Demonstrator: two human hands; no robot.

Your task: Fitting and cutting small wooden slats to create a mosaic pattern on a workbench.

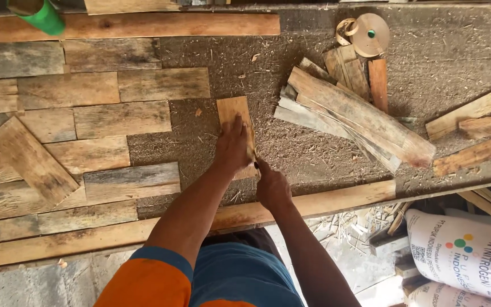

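Observation:
A small light wooden plank lies upright on the sawdust-covered board, right of the laid pieces. My left hand presses flat on its lower half, covering it. My right hand is closed at the plank's lower right corner; something thin seems to poke from its fingers, too small to identify. To the left, several weathered planks lie fitted in staggered rows, with one loose plank resting diagonally on top of them.
A pile of rough planks lies to the right, with more offcuts at the far right. A tape roll sits at the top, a green cylinder top left. Long boards frame the surface; white sacks stand below right.

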